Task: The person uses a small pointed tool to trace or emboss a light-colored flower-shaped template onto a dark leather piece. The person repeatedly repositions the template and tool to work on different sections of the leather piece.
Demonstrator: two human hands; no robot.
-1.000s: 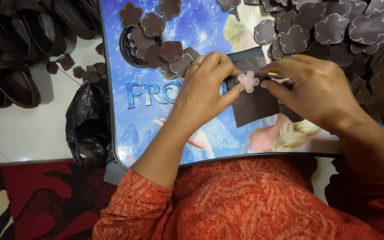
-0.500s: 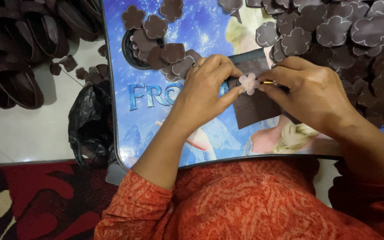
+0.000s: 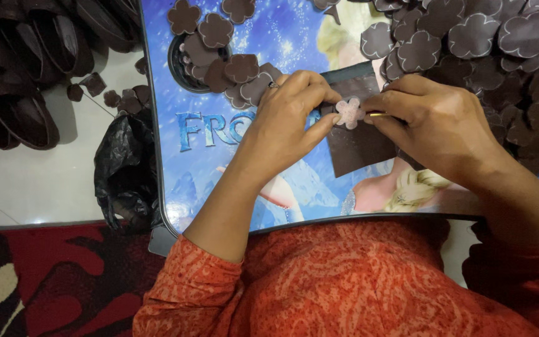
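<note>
My left hand (image 3: 288, 122) presses a small pale pink flower-shaped template (image 3: 349, 113) onto a dark brown sheet (image 3: 360, 146) that lies on a blue picture-printed table (image 3: 219, 162). The thumb and fingers pin the template at its left side. My right hand (image 3: 435, 128) grips a thin yellow pen (image 3: 378, 115) with its tip at the template's right edge. Both hands rest on the sheet, close together.
A big heap of dark brown flower cut-outs (image 3: 494, 43) covers the table's far right. More cut-outs (image 3: 216, 47) lie over a round black dish at the far left. Dark brown sandals (image 3: 20, 68) and a black plastic bag (image 3: 123, 171) sit on the white floor, left.
The hands and template stay in nearly the same place on the brown sheet; the right hand has shifted slightly around the template's edge with the pen.
</note>
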